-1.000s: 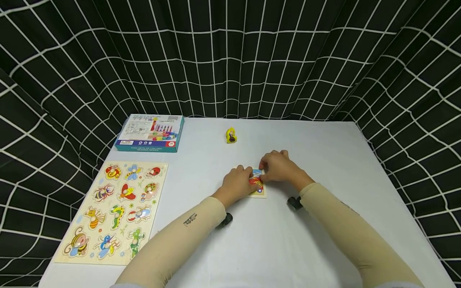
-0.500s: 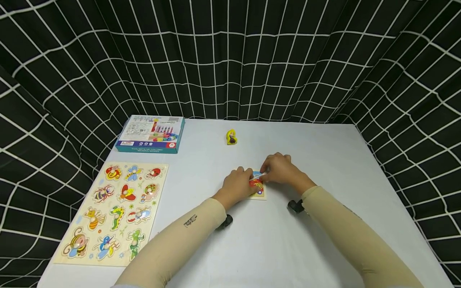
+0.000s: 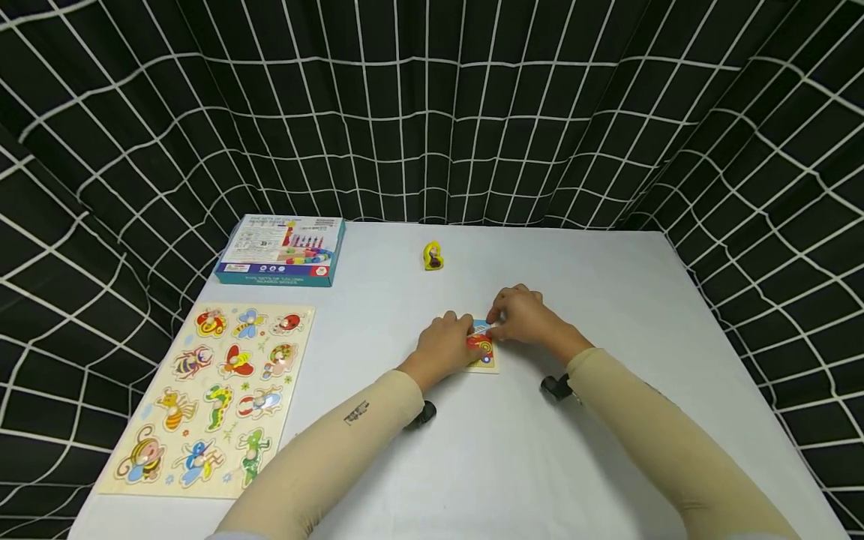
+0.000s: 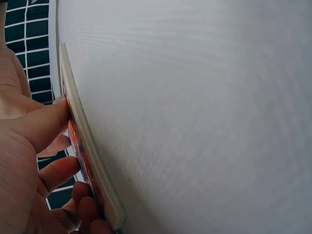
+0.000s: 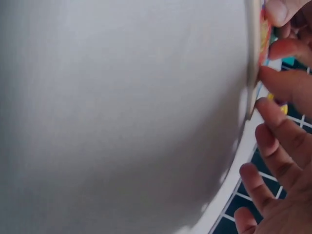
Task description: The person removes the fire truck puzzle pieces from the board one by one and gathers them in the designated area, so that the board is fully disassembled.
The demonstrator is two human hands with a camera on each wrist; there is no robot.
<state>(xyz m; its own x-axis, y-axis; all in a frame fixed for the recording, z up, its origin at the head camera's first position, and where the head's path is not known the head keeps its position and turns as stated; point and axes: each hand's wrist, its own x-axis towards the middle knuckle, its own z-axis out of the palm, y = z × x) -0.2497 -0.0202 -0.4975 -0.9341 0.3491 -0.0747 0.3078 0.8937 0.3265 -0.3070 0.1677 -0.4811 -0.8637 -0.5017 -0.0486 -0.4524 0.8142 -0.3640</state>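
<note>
A small wooden jigsaw puzzle (image 3: 481,354) with a red, blue and yellow picture lies mid-table. My left hand (image 3: 442,345) covers its left part, thumb and bent fingers holding the picture side. The left wrist view shows the thumb (image 4: 53,114) at the board's edge and the fingertips (image 4: 73,168) farther along the picture. At the puzzle's top right corner, my right hand (image 3: 523,315) pinches a bluish puzzle piece (image 3: 481,328) between thumb and index finger, while its other fingers (image 5: 265,141) spread past the corner. Both hands hide much of the picture.
A large wooden insect puzzle board (image 3: 226,397) lies at the left. Behind it sits a teal-edged toy box (image 3: 280,251). A small yellow figure (image 3: 433,256) stands at the back middle. Black gridded cloth (image 3: 432,112) walls the table's back and sides.
My right hand has shifted slightly toward me at the puzzle's top corner, and the bluish piece now shows a pale, tilted edge. My left hand has stayed almost in place.
</note>
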